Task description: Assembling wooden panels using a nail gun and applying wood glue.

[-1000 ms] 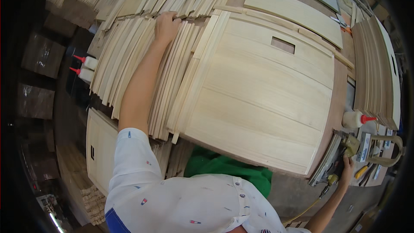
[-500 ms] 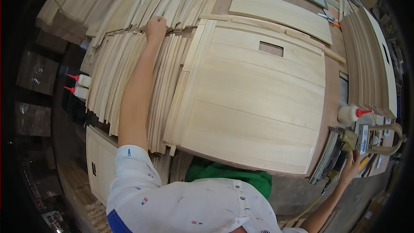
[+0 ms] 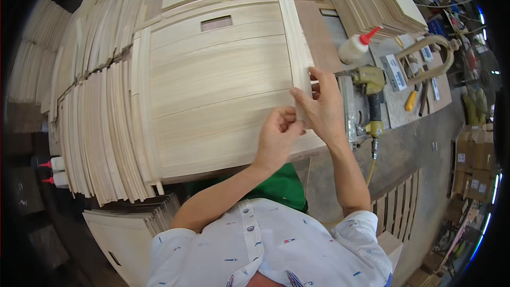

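A long pale wooden strip (image 3: 290, 34) stretches away from me over the right edge of a flat wooden panel (image 3: 218, 93). Near its close end, my right hand (image 3: 325, 107) grips it with the thumb on the left side and the fingers on the right. Just below, my left hand (image 3: 277, 137) is closed in a pinch at the strip's near end. The panel has a small rectangular cutout (image 3: 216, 23) toward its far side. Other narrow strips (image 3: 142, 103) lie along its left edge.
Stacked wooden strips (image 3: 101, 133) fill the bench's left side. To the right are a nail gun (image 3: 370, 87) with a yellow hose, a red-tipped glue bottle (image 3: 355, 47), a curved wooden frame (image 3: 433, 56) and a yellow-handled tool (image 3: 410, 101). Stacked panels (image 3: 366, 2) stand at the far right.
My left hand has left the strip pile and come to the panel's right side. My right hand has moved from beside the nail gun; both now hold a long strip. The view has shifted right.
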### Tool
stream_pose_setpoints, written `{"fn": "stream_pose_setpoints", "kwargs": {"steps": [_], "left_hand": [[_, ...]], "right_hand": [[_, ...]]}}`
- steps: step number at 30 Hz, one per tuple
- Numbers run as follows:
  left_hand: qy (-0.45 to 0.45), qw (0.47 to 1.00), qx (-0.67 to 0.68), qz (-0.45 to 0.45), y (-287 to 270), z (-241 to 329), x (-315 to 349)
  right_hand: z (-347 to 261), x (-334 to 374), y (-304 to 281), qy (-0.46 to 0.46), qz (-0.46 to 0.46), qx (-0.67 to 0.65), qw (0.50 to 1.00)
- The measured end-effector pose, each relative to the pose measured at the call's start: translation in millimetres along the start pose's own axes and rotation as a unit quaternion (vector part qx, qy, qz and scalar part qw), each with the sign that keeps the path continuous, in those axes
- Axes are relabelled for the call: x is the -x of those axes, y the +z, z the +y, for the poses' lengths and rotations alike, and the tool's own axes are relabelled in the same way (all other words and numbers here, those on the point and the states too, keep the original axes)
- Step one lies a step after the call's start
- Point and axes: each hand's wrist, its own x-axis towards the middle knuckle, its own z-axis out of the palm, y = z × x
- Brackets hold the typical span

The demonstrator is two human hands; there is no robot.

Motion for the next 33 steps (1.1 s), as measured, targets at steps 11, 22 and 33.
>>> {"fn": "stream_pose_setpoints", "kwargs": {"steps": [11, 22, 33], "left_hand": [[-0.077, 0.965, -0.174, -0.182, 39.4, -37.5, -11.4], [0.044, 0.928, -0.358, -0.090, 16.0, -0.9, -38.6], [0.046, 0.921, -0.370, -0.114, 17.7, -11.9, -45.1]], "right_hand": [[55.3, 42.6, -57.7, 0.068, 0.011, 0.076, 0.995], [78.5, 47.5, -45.3, 0.071, -0.018, 0.100, 0.992], [84.6, 46.0, -40.4, 0.062, -0.031, 0.112, 0.991]]}}
